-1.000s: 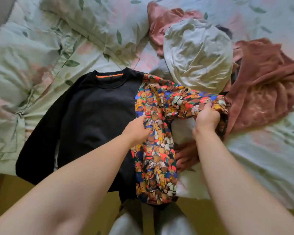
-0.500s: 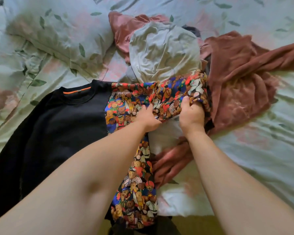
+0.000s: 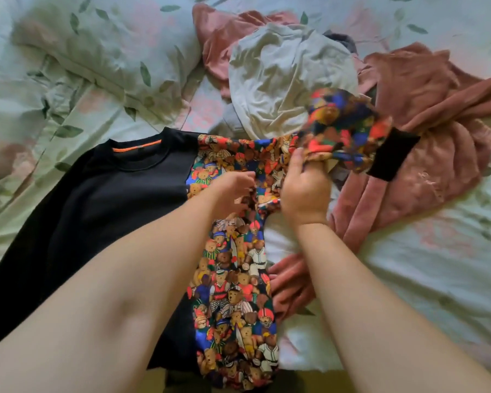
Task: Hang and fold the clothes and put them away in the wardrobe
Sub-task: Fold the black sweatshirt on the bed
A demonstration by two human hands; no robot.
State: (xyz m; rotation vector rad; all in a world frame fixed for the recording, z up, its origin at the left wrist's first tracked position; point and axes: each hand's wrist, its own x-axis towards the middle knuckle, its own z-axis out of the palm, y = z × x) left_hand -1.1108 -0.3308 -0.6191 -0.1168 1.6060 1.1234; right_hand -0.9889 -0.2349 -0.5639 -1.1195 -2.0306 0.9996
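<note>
Head view: a sweatshirt (image 3: 119, 199) lies flat on the bed (image 3: 425, 279), neck away from me. Its left half is plain black with an orange strip inside the collar; its right half carries a dense teddy-bear print in red, blue and brown. My right hand (image 3: 305, 188) is closed on the printed sleeve (image 3: 343, 129), which is bunched and raised, its black cuff (image 3: 391, 156) blurred. My left hand (image 3: 233, 188) rests on the printed panel, fingers curled; I cannot tell whether it grips. A pale grey garment (image 3: 284, 78) and a pink fleece garment (image 3: 425, 123) lie heaped just beyond. A leaf-print pillow (image 3: 108, 43) sits upper left.
</note>
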